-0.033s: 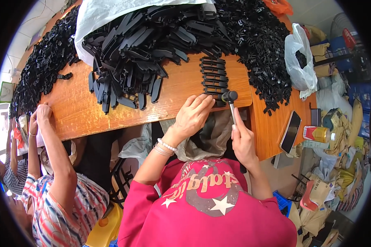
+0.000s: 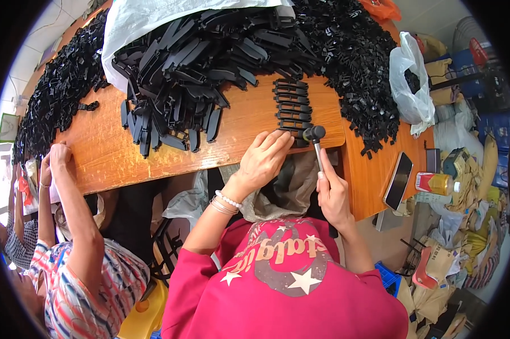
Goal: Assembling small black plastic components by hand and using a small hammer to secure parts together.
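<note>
My right hand (image 2: pixel 334 199) is wrapped round the thin metal handle of a small hammer (image 2: pixel 315 134). Its black head hovers over or rests on the near end of the row; which of the two I cannot tell. My left hand (image 2: pixel 262 161) lies at the table's near edge, its fingers close together and bent over the nearest black plastic piece (image 2: pixel 298 134), holding it down. Beyond it, several like pieces form a neat row (image 2: pixel 293 106) leading away from me. The left fingers partly hide the piece they hold.
Long black plastic parts (image 2: pixel 181 68) spill from a white sack (image 2: pixel 119 34) on the wooden table (image 2: pixel 232 141). Small black parts are heaped right (image 2: pixel 368 90) and far left (image 2: pixel 68 79). A phone (image 2: pixel 398 181) lies at right. A co-worker's arm (image 2: pixel 77 198) reaches in at left.
</note>
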The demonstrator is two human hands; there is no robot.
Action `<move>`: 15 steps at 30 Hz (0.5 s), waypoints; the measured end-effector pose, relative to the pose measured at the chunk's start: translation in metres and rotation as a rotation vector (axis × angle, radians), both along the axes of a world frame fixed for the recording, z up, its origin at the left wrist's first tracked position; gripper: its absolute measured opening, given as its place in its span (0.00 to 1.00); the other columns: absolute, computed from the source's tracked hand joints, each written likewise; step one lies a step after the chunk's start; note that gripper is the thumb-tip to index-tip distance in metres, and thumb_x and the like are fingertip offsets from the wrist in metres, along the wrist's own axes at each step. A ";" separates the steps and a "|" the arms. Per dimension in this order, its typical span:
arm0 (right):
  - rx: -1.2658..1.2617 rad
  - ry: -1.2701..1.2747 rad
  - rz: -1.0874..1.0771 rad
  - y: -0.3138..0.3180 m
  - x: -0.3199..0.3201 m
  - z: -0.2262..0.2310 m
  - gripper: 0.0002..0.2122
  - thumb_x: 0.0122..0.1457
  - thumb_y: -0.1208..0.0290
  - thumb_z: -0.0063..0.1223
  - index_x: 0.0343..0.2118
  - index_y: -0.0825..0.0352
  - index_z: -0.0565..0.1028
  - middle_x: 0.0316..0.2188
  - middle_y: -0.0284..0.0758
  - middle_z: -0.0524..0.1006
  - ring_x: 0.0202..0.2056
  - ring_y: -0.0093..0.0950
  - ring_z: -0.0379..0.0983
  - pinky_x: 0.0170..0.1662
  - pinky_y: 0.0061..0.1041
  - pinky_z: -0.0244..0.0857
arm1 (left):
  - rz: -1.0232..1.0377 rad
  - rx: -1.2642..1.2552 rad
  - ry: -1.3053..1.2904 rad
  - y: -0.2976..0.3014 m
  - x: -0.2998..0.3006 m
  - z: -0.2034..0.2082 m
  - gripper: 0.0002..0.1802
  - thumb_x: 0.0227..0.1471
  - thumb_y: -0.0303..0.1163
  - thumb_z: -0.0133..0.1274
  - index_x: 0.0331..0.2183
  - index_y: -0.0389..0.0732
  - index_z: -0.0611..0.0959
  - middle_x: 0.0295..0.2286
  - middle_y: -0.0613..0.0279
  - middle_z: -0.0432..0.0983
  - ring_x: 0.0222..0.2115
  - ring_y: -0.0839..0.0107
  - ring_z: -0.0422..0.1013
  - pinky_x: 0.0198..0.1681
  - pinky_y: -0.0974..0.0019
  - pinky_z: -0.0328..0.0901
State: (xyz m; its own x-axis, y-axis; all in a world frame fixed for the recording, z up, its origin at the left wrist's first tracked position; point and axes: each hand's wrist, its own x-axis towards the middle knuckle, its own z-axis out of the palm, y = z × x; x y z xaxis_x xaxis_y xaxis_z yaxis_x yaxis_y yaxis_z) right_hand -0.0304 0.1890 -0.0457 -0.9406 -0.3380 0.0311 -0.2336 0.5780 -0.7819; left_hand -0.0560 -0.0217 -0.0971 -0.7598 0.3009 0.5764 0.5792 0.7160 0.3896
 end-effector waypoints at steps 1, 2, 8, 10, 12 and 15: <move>-0.072 -0.144 -0.029 -0.001 0.001 0.006 0.24 0.63 0.81 0.40 0.63 0.69 0.58 0.25 0.40 0.71 0.20 0.23 0.65 0.26 0.25 0.63 | -0.005 -0.005 -0.016 -0.001 0.001 -0.002 0.20 0.44 0.23 0.58 0.43 0.33 0.79 0.44 0.57 0.72 0.46 0.60 0.69 0.49 0.58 0.62; -0.094 -0.162 -0.059 -0.003 -0.001 0.009 0.24 0.63 0.81 0.39 0.63 0.68 0.58 0.22 0.38 0.70 0.20 0.22 0.65 0.26 0.25 0.62 | -0.010 0.006 -0.027 -0.001 0.000 -0.006 0.21 0.44 0.23 0.58 0.44 0.33 0.78 0.45 0.56 0.71 0.47 0.59 0.68 0.50 0.57 0.62; -0.102 -0.073 -0.141 -0.008 -0.014 0.020 0.22 0.64 0.79 0.38 0.63 0.68 0.59 0.19 0.36 0.69 0.18 0.22 0.62 0.23 0.24 0.61 | -0.006 -0.010 -0.025 0.005 -0.004 0.013 0.26 0.45 0.31 0.59 0.46 0.30 0.75 0.49 0.53 0.68 0.51 0.59 0.65 0.56 0.57 0.58; -0.057 0.035 -0.135 -0.005 -0.012 0.015 0.23 0.64 0.80 0.38 0.62 0.69 0.59 0.28 0.43 0.75 0.19 0.26 0.65 0.26 0.27 0.64 | -0.003 -0.011 -0.057 0.009 -0.009 0.006 0.26 0.45 0.32 0.59 0.46 0.29 0.74 0.50 0.52 0.67 0.51 0.57 0.64 0.57 0.56 0.58; -0.007 0.039 -0.075 -0.004 -0.015 -0.005 0.24 0.62 0.82 0.40 0.62 0.69 0.58 0.37 0.47 0.77 0.23 0.33 0.69 0.31 0.31 0.66 | -0.022 0.007 -0.146 0.009 -0.009 0.003 0.26 0.46 0.32 0.59 0.46 0.29 0.74 0.49 0.51 0.67 0.51 0.56 0.63 0.57 0.56 0.57; -0.073 -0.187 -0.113 -0.004 -0.020 0.009 0.23 0.64 0.80 0.40 0.63 0.65 0.59 0.20 0.37 0.69 0.19 0.25 0.65 0.26 0.26 0.64 | -0.032 0.002 -0.117 0.006 -0.014 0.003 0.25 0.47 0.31 0.58 0.46 0.28 0.74 0.49 0.50 0.66 0.51 0.56 0.63 0.57 0.56 0.57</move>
State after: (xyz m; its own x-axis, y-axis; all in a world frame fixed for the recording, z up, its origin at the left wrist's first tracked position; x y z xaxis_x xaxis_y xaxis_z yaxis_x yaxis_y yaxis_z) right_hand -0.0499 0.1849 -0.0368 -0.9641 -0.2333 -0.1267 -0.0176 0.5325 -0.8463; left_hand -0.0701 -0.0156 -0.0940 -0.8117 0.3248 0.4854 0.5524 0.6970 0.4573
